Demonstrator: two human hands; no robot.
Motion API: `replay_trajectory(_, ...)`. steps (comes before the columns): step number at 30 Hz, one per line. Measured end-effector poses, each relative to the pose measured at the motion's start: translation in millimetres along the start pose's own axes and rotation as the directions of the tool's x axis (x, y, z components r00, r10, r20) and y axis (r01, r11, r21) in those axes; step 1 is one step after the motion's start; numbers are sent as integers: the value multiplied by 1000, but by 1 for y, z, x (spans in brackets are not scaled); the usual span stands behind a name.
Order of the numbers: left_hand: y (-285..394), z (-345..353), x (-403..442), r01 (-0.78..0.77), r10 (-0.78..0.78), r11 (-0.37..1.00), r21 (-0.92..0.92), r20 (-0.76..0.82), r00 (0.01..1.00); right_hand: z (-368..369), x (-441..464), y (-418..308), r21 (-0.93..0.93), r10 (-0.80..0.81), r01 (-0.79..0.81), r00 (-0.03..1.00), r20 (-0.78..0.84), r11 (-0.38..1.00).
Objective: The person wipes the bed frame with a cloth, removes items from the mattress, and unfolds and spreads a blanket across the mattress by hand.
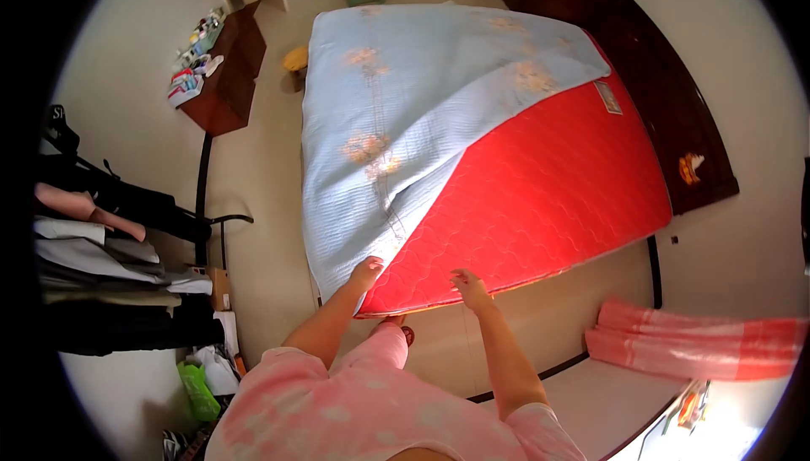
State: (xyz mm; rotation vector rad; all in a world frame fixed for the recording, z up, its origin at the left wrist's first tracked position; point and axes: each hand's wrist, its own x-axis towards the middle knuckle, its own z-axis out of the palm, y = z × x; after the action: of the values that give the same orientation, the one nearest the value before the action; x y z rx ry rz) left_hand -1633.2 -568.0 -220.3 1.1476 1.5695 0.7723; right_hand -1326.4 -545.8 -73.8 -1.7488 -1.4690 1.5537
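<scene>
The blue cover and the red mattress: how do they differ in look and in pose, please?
The blue cover bears orange flowers; the red mattress shows wavy stitched lines. The blue cover lies creased, its edge slanting across; the red mattress lies flat beneath it. Both have a textured surface.

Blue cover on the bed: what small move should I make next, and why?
Perhaps bring your right hand to the slanting edge of the blue cover, beside your left hand: the left is at that edge, the right looks empty, and the cover lies askew, leaving much of the red mattress bare.
</scene>
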Motion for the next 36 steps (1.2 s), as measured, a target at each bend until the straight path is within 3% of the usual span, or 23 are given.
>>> replay_trajectory(2,45,13,-3,194,-192,980,-43,63,979,-18,27,12,13,39,-40,999,14,999)
replay_trajectory(6,13,73,51,113,-113,994,10,49,992,-55,72,20,69,103,-101,994,-24,993)
replay_trajectory(10,23,104,109,98,-115,956,278,46,992,-83,107,22,105,163,-160,986,-19,982)
replay_trajectory(12,41,111,137,222,-249,937,270,71,966,-95,134,29,115,161,-163,987,27,980)
replay_trajectory(17,70,108,187,77,-125,902,425,88,988,-91,216,52,184,209,-221,974,84,958)
replay_trajectory(20,86,103,203,197,-253,863,464,61,966,-81,272,51,211,246,-273,958,147,938)
replay_trajectory(23,31,133,208,138,-117,849,510,-74,990,-64,333,52,244,292,-337,935,203,909)
replay_trajectory(26,32,151,211,218,-236,690,691,-70,969,-50,395,56,202,352,-391,913,205,898)
replay_trajectory(27,46,149,216,300,-397,650,699,-24,917,-45,415,62,211,349,-383,920,180,899)
replay_trajectory(31,24,171,230,416,-241,604,680,-342,908,-42,483,62,351,387,-392,918,88,850)
replay_trajectory(36,-2,166,248,462,-155,625,629,-480,863,-50,541,53,369,333,-299,942,-31,880)
